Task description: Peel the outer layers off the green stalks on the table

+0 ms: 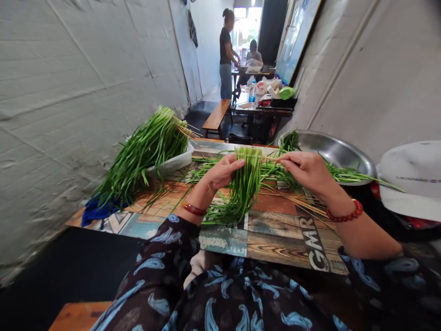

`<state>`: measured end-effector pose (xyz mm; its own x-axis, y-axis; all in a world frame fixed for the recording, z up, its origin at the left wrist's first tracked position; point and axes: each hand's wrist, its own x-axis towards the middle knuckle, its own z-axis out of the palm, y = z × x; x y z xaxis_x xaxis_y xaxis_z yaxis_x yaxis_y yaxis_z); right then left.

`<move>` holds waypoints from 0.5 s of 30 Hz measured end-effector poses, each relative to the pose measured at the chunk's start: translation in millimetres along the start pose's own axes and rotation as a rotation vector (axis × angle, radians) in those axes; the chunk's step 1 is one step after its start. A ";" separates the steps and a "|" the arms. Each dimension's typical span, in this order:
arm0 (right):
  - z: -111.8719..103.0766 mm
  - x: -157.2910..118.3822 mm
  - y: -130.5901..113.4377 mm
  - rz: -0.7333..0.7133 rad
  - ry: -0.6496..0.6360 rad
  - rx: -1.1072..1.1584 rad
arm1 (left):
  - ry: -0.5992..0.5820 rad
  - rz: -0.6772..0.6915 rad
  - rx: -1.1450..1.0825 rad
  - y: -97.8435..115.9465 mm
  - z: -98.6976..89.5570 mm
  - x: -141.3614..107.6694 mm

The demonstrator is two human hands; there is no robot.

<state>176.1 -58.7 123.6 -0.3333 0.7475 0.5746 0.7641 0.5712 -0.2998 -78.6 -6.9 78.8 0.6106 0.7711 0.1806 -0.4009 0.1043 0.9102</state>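
Note:
A bunch of green chives [248, 184] hangs above the table, its pale cut ends up and its leaves drooping down to the tabletop. My left hand [223, 171] grips it near the top, thumb pressed across the stems. From the right, my right hand [306, 169] pinches the end of a thin wooden skewer [270, 158], which runs into the stems just below their cut ends. Loose chives [206, 168] lie behind and around both hands. Several bare skewers [306, 203] are spread on the table under my right forearm.
Left on the table, a white tray [177, 158] bears a heap of skewered chives [144, 142], with a blue cloth [99, 211] beside it. A steel basin [344, 149] and a white cap [409, 177] are at right. Two people are at a far table beyond a wooden bench [216, 115].

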 end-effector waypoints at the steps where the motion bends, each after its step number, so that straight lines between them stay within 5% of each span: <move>1: -1.5 1.9 1.5 0.028 0.017 0.007 | 0.018 -0.003 0.018 -1.1 -3.5 -0.7; 6: 2.9 3.1 7.6 0.100 0.045 0.029 | 0.062 -0.083 0.069 -10.0 -12.5 -5.6; 15: 12.0 0.0 11.6 0.147 0.053 0.034 | 0.086 0.014 0.193 -7.9 -18.8 -5.1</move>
<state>178.3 -48.0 111.1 -0.1892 0.8054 0.5618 0.7828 0.4691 -0.4089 -91.4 0.2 63.7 0.5419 0.8234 0.1684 -0.2651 -0.0226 0.9639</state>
